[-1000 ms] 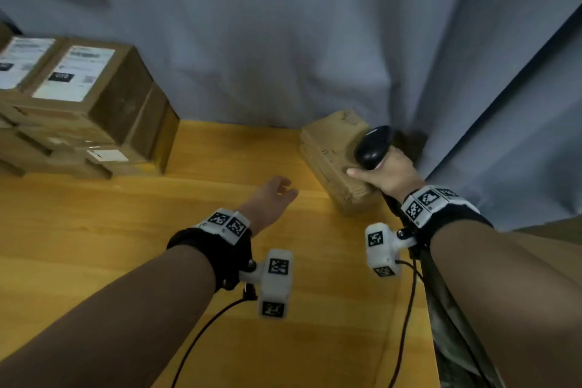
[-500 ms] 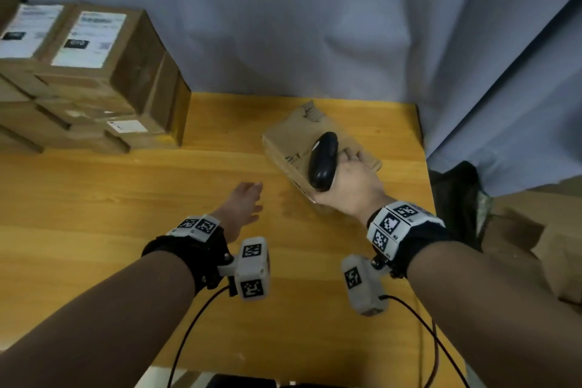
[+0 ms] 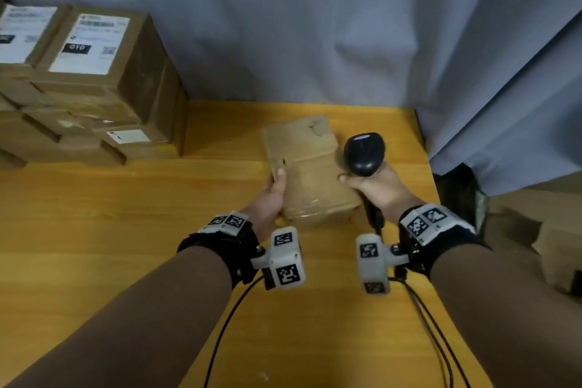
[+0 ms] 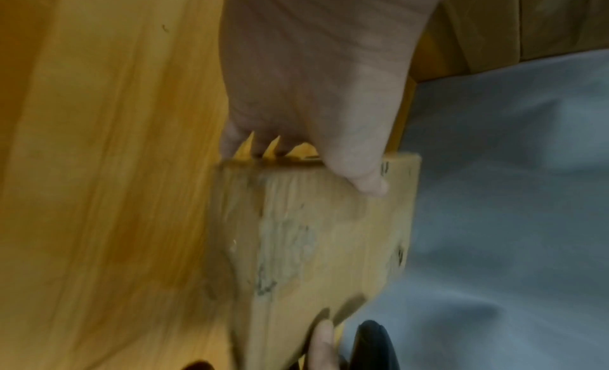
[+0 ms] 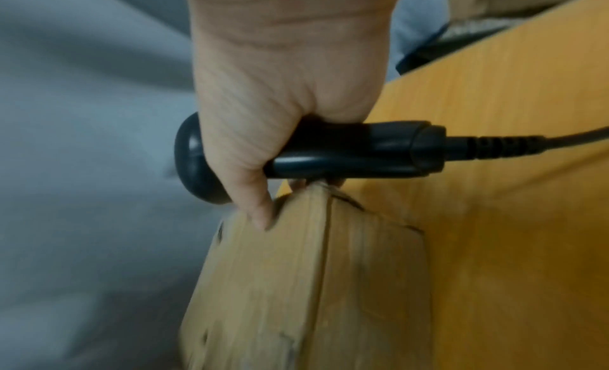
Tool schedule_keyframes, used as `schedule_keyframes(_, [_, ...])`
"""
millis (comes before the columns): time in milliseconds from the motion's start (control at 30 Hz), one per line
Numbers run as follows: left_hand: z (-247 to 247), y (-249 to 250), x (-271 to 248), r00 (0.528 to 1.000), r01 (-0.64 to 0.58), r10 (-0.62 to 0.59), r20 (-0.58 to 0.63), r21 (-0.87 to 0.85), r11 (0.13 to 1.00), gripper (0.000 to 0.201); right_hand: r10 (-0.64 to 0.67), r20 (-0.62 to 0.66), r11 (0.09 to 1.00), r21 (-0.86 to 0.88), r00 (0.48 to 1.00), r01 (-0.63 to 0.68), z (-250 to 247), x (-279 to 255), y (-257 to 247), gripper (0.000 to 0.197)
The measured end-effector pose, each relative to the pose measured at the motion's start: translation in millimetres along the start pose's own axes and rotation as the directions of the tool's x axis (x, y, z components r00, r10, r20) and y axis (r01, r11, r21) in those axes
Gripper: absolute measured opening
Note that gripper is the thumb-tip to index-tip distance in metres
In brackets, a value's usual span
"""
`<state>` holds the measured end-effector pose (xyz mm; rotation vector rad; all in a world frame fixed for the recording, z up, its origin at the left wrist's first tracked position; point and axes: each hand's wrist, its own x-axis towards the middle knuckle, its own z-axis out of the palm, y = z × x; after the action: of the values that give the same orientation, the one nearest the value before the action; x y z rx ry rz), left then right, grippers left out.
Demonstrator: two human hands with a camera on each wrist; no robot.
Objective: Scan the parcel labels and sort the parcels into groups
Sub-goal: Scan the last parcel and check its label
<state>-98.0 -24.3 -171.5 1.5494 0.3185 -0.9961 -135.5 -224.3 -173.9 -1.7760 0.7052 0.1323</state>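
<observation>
A worn brown cardboard parcel (image 3: 310,167) sits between both hands near the table's right end, plain side up, no label showing. My left hand (image 3: 272,195) grips its left edge, thumb on top and fingers underneath; the left wrist view shows that hand (image 4: 313,89) on the parcel (image 4: 313,240). My right hand (image 3: 378,189) holds a black corded barcode scanner (image 3: 364,153), and its thumb presses the parcel's right edge. In the right wrist view the hand (image 5: 280,89) wraps the scanner (image 5: 329,151) with the thumb on the parcel (image 5: 296,284).
A stack of labelled cardboard boxes (image 3: 94,85) stands at the table's back left. The wooden table (image 3: 126,246) ends just right of my right hand. A grey curtain (image 3: 315,25) hangs behind. More cardboard boxes (image 3: 554,249) lie on the floor at the right.
The parcel has been drawn toward the middle of the table. My left hand, open and free before, now grips its left edge. The right hand shifted to the parcel's right edge.
</observation>
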Motion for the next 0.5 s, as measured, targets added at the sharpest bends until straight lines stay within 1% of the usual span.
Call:
schedule_keyframes(67, [-12.3,0.6,-11.1,0.999,-0.019,0.021,-0.028,0.052,0.998,0.072,0.010,0.010,0.996,0.086,1.000,-0.010,20.0,-16.3,6.2,0.029])
schedule_keyframes(133, [-34.6,2.4,-22.7,0.994,-0.039,0.051,-0.093,0.121,0.992,0.074,0.019,-0.007,0.979,0.205,1.000,-0.018,35.6,-33.3,5.2,0.034])
schedule_keyframes(167, [-47.0,5.5,-30.2,0.990,-0.064,0.080,-0.114,0.136,0.989,0.073,0.013,-0.025,0.966,0.258,1.000,-0.006,40.8,-40.4,1.2,0.034])
schedule_keyframes(200, [-57.0,9.9,-38.7,0.986,-0.109,0.122,-0.113,0.117,0.987,0.066,-0.001,-0.041,0.956,0.292,0.999,0.013,43.9,-46.7,-5.9,0.031])
schedule_keyframes(267, [-70.8,21.1,-53.7,0.968,-0.208,0.215,-0.127,0.062,0.976,0.043,-0.033,-0.075,0.933,0.356,0.997,0.058,47.0,-55.4,-25.9,0.030])
schedule_keyframes(333, [-80.6,37.3,-62.7,0.946,-0.267,0.276,-0.169,0.073,0.961,0.022,-0.084,-0.104,0.903,0.414,0.991,0.120,48.0,-61.7,-52.5,0.034])
schedule_keyframes(367, [-85.2,46.9,-67.6,0.934,-0.290,0.298,-0.196,0.068,0.954,0.016,-0.121,-0.110,0.892,0.424,0.986,0.157,47.7,-64.8,-66.1,0.032])
schedule_keyframes(400, [-91.4,56.3,-72.3,0.925,-0.307,0.315,-0.211,0.071,0.949,0.015,-0.159,-0.116,0.881,0.432,0.981,0.193,46.4,-67.7,-79.1,0.028])
schedule_keyframes(433, [-97.1,65.8,-77.0,0.920,-0.324,0.334,-0.206,0.080,0.943,0.021,-0.190,-0.117,0.867,0.445,0.975,0.223,44.5,-70.8,-91.8,0.025])
schedule_keyframes(500, [-112.7,79.6,-87.5,0.932,-0.334,0.346,-0.106,0.113,0.936,0.043,-0.226,-0.114,0.847,0.467,0.967,0.253,42.3,-77.8,-110.9,0.021])
